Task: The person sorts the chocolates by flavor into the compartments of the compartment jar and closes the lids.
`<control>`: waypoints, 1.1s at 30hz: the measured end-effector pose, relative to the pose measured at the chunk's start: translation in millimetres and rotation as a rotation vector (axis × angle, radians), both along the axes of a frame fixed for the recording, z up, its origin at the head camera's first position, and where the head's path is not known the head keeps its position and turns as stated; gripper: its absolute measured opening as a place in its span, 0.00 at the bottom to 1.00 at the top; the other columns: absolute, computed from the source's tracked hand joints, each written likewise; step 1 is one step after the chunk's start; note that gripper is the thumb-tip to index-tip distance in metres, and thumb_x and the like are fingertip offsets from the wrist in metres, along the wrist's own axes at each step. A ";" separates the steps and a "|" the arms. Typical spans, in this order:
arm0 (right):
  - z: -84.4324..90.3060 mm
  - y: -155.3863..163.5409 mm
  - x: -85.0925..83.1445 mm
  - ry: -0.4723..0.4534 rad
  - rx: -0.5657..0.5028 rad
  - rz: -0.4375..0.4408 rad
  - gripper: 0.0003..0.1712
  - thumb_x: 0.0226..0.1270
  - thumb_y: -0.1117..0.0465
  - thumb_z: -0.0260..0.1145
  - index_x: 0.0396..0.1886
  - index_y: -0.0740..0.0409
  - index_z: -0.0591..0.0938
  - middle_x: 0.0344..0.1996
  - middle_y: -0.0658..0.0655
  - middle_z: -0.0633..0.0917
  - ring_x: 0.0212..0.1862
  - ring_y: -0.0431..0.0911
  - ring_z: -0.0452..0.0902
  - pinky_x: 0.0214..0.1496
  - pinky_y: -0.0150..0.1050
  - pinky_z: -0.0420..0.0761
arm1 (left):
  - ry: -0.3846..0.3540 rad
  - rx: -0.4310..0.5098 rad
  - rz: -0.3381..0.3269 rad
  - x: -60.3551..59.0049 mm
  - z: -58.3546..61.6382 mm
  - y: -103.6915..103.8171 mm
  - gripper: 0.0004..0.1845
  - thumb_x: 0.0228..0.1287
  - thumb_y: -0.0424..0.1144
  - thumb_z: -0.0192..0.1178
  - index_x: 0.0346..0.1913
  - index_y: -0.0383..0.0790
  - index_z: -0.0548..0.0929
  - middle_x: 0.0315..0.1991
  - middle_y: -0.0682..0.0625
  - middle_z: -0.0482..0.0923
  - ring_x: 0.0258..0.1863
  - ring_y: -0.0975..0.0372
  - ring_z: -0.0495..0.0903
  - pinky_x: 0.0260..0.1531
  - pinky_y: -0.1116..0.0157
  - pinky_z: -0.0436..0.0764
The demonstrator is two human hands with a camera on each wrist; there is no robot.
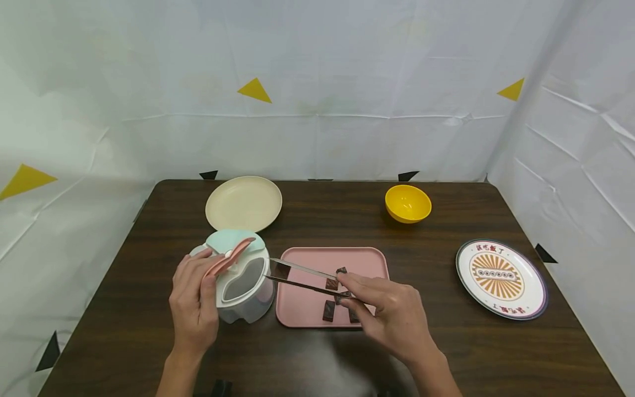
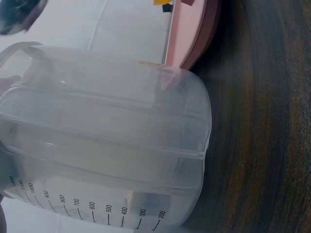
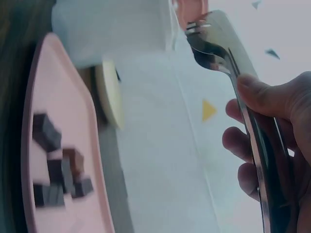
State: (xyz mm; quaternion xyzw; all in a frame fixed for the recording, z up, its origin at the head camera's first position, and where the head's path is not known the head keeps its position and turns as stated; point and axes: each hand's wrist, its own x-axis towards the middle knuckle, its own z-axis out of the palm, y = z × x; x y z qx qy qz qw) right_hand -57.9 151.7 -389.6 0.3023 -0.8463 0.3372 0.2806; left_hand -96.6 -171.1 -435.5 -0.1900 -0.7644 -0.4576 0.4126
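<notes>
Head view: at the lower centre of the frame, the left hand point(image 1: 194, 302) wraps around a clear measuring jug point(image 1: 241, 284) with a mint lid and pink handle, standing on the dark counter point(image 1: 446, 342). The right hand point(image 1: 389, 314) pinches metal tongs point(image 1: 302, 277), tips at the jug's open mouth. Just right of the jug sits a pink tray point(image 1: 302, 309) with brown cubes point(image 1: 329, 310). Upper centre: a cream plate point(image 1: 243, 203) and yellow bowl point(image 1: 408, 203); right edge, a patterned plate point(image 1: 501, 278).
</notes>
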 end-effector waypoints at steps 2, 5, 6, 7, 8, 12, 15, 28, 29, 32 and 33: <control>-0.4 -8.9 -2.1 0.002 -0.008 0.022 0.26 0.49 0.66 0.78 0.52 0.53 0.87 0.41 0.47 0.89 0.38 0.42 0.87 0.28 0.31 0.79 | 0.003 0.002 -0.003 -1.0 -1.8 -1.1 0.15 0.72 0.37 0.51 0.45 0.31 0.85 0.43 0.39 0.83 0.55 0.43 0.76 0.66 0.46 0.57; -2.2 -19.8 -5.4 0.036 -0.002 0.026 0.25 0.48 0.64 0.78 0.51 0.52 0.87 0.41 0.46 0.89 0.39 0.42 0.87 0.33 0.34 0.82 | 0.009 0.001 -0.005 -1.2 -1.6 -0.9 0.15 0.72 0.37 0.51 0.45 0.31 0.85 0.42 0.39 0.83 0.55 0.43 0.76 0.66 0.47 0.57; -2.8 -22.7 -6.6 0.050 0.001 0.025 0.25 0.48 0.64 0.79 0.51 0.52 0.87 0.41 0.46 0.89 0.40 0.42 0.87 0.35 0.35 0.82 | 0.012 0.000 -0.005 -1.0 -1.1 -0.5 0.15 0.72 0.37 0.51 0.44 0.31 0.85 0.42 0.39 0.83 0.55 0.43 0.76 0.66 0.47 0.57; -3.2 -25.7 -7.7 0.060 -0.001 0.028 0.25 0.48 0.64 0.79 0.50 0.52 0.88 0.42 0.47 0.89 0.41 0.42 0.86 0.37 0.37 0.83 | 0.016 0.000 -0.004 -0.7 -0.3 0.2 0.15 0.72 0.37 0.50 0.44 0.30 0.85 0.42 0.39 0.83 0.54 0.43 0.76 0.66 0.47 0.57; -3.6 -28.4 -8.6 0.070 -0.002 0.034 0.25 0.48 0.64 0.79 0.50 0.53 0.88 0.42 0.47 0.88 0.41 0.42 0.86 0.39 0.38 0.83 | 0.020 0.000 -0.003 -0.3 0.9 1.0 0.15 0.72 0.37 0.50 0.44 0.30 0.85 0.41 0.38 0.83 0.54 0.43 0.76 0.66 0.47 0.57; -4.2 -36.8 -10.9 0.073 -0.003 0.064 0.26 0.48 0.64 0.79 0.51 0.54 0.87 0.44 0.49 0.88 0.43 0.40 0.86 0.39 0.36 0.82 | 0.034 -0.002 0.000 2.5 7.5 5.1 0.16 0.71 0.35 0.49 0.43 0.28 0.85 0.40 0.37 0.83 0.53 0.42 0.76 0.66 0.48 0.57; -4.6 -41.1 -11.4 0.064 0.010 0.074 0.26 0.49 0.63 0.79 0.52 0.53 0.87 0.45 0.48 0.88 0.43 0.39 0.86 0.38 0.34 0.82 | 0.037 -0.004 0.005 5.3 12.9 7.8 0.16 0.71 0.34 0.48 0.43 0.26 0.84 0.39 0.36 0.82 0.52 0.41 0.76 0.66 0.48 0.57; -5.4 -45.0 -12.8 0.054 0.046 0.064 0.26 0.52 0.60 0.78 0.54 0.52 0.86 0.47 0.48 0.87 0.38 0.38 0.86 0.28 0.30 0.77 | 0.037 -0.010 0.010 6.4 14.0 8.4 0.16 0.71 0.34 0.47 0.43 0.26 0.84 0.39 0.36 0.82 0.52 0.41 0.76 0.66 0.49 0.57; -5.3 -44.7 -12.9 0.051 0.045 0.065 0.26 0.52 0.60 0.78 0.54 0.52 0.86 0.47 0.48 0.87 0.39 0.38 0.86 0.27 0.30 0.76 | 0.037 -0.010 0.010 6.6 14.5 8.7 0.16 0.70 0.34 0.47 0.43 0.26 0.84 0.39 0.36 0.82 0.52 0.41 0.76 0.66 0.49 0.57; -5.1 -43.3 -13.0 0.038 0.043 0.068 0.27 0.52 0.60 0.78 0.55 0.53 0.85 0.47 0.49 0.87 0.39 0.39 0.86 0.27 0.30 0.76 | 0.035 -0.008 0.009 7.3 16.6 9.9 0.16 0.70 0.33 0.47 0.42 0.26 0.84 0.39 0.35 0.82 0.52 0.41 0.76 0.66 0.49 0.57; -4.8 -42.6 -12.8 0.032 0.043 0.067 0.27 0.52 0.60 0.78 0.55 0.53 0.85 0.47 0.49 0.87 0.39 0.39 0.86 0.28 0.30 0.77 | 0.035 -0.006 0.008 7.4 17.2 10.4 0.16 0.70 0.33 0.47 0.42 0.26 0.84 0.39 0.35 0.82 0.52 0.41 0.76 0.66 0.49 0.58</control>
